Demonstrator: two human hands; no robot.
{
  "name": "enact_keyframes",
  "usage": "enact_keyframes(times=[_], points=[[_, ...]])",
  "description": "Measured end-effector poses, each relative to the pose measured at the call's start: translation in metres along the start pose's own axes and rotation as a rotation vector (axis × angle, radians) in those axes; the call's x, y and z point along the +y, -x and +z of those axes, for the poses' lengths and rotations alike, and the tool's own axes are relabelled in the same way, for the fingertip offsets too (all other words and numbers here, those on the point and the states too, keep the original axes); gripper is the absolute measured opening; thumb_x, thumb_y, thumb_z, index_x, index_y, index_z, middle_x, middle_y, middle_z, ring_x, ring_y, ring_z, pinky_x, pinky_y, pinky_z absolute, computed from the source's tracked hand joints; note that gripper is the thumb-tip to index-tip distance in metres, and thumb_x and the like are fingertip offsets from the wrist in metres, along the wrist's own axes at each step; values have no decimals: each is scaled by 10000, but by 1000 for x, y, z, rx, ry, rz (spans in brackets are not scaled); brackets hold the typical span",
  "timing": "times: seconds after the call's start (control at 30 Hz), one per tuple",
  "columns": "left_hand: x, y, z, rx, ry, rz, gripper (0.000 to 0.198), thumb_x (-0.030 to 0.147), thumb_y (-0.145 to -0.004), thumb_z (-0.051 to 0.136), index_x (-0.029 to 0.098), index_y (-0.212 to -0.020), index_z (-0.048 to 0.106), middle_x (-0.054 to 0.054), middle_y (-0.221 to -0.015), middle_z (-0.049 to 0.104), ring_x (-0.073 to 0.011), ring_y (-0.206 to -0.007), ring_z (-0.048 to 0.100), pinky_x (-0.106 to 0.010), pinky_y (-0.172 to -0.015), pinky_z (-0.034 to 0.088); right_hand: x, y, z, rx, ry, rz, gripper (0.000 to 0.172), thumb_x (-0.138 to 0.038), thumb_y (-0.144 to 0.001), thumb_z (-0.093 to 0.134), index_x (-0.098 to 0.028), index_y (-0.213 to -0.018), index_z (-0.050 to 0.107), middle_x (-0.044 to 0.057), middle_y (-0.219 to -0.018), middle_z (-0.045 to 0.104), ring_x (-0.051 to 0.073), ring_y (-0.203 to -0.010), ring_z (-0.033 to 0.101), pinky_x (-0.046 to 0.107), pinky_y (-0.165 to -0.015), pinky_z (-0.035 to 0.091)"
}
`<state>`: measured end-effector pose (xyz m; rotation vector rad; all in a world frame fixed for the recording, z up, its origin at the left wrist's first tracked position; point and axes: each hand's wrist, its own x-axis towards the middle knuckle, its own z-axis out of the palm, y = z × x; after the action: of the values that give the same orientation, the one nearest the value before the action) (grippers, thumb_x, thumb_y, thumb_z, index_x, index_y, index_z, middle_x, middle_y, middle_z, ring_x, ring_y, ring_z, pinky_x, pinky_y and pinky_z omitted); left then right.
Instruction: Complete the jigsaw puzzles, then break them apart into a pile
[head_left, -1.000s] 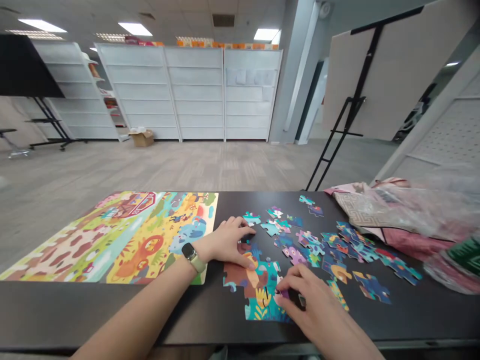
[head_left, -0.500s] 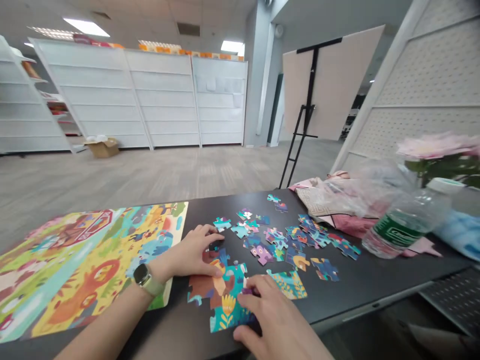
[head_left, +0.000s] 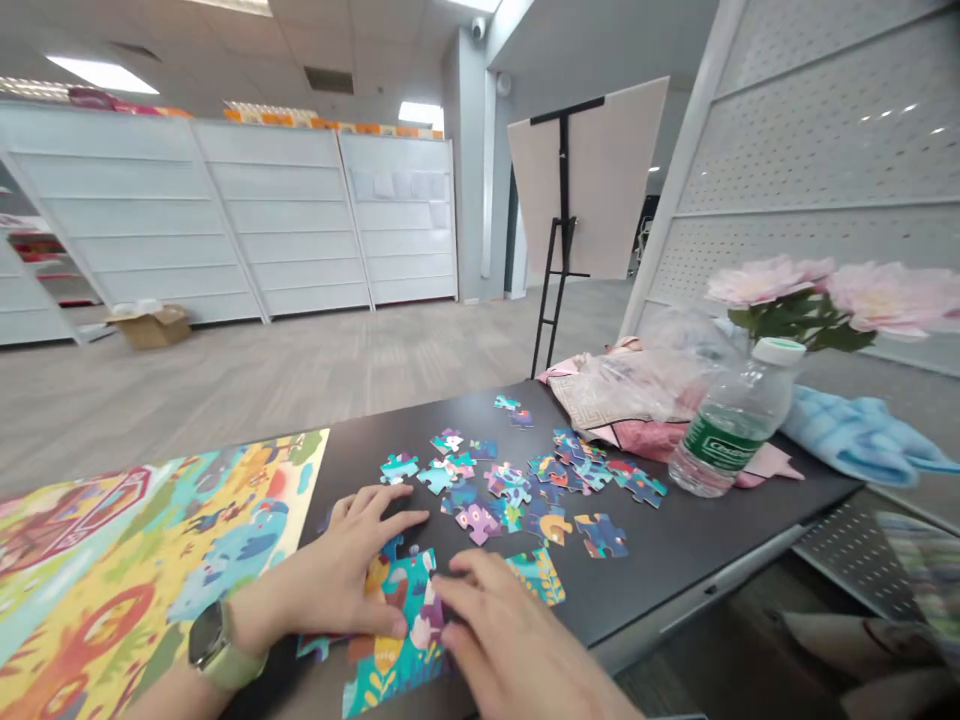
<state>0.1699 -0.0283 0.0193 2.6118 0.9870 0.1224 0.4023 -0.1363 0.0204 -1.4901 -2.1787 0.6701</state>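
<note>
A partly joined jigsaw puzzle [head_left: 401, 655], teal with orange, brown and purple shapes, lies on the dark table in front of me. My left hand [head_left: 345, 570] rests over its left part, fingers spread and thumb on the surface. My right hand [head_left: 502, 625] touches its right edge beside a purple shape, with fingers stretched and apart. Right of the fingers lies a teal joined section [head_left: 538, 575] with yellow leaves. Beyond both hands are several loose or joined pieces, among them a pink-purple piece [head_left: 477, 524]. My palms hide part of the puzzle.
An illustrated picture sheet [head_left: 225, 540] lies at the left. At the right stand a water bottle [head_left: 724, 440] and pink flowers [head_left: 795, 285], near a plastic-covered cloth bundle [head_left: 637, 390] and a blue cloth [head_left: 847, 435]. An easel [head_left: 559, 210] stands behind the table.
The view has swung right, so everything sits further left. My left fingers have spread wider. My right fingers have drawn back slightly, showing more of the purple shape.
</note>
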Motion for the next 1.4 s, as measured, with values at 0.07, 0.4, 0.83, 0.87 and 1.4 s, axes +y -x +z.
enact_keyframes(times=[0.07, 0.4, 0.83, 0.87, 1.4], points=[[4, 0, 1, -24, 2, -25, 932, 564, -639, 840, 363, -1463, 455, -102, -1567, 324, -451, -1420, 253, -631, -1122, 268, 31, 2, -20, 183, 12, 72, 316, -141, -955, 467, -221, -1182, 673, 76, -1246, 617, 203, -1157, 576, 347, -1032, 453], [5, 1, -2, -59, 59, -48, 915, 602, -656, 815, 358, -1463, 459, -117, -1580, 308, -473, -1418, 265, -676, -1104, 270, 65, 3, -30, 142, 137, 282, 471, -453, -748, 756, -347, -1203, 706, 70, -1493, 494, 374, -1424, 315, 646, -1115, 244], [-1, 2, -4, -70, 45, -59, 1049, 685, -617, 804, 317, -1511, 396, -162, -1592, 282, -484, -1429, 239, -689, -1105, 244, 74, -16, -29, 288, 241, 274, 389, -310, -943, 489, -251, -1287, 662, 94, -1426, 572, 313, -1363, 430, 549, -1095, 342], [-2, 3, -5, -71, 43, -66, 1067, 688, -604, 811, 313, -1512, 393, -166, -1593, 276, -484, -1430, 235, -686, -1106, 246, 65, -22, -22, 272, 213, 238, 400, -337, -942, 508, -244, -1306, 646, 96, -1437, 561, 309, -1373, 416, 542, -1107, 329], [-12, -85, -8, 133, 108, 11, 484, 253, -838, 699, 271, -1310, 597, -104, -1335, 581, -345, -1222, 497, -501, -1030, 387, 98, -31, -33, 531, 298, 274, 365, -416, -821, 508, -229, -1068, 702, 111, -1182, 702, 347, -1136, 604, 510, -967, 450]])
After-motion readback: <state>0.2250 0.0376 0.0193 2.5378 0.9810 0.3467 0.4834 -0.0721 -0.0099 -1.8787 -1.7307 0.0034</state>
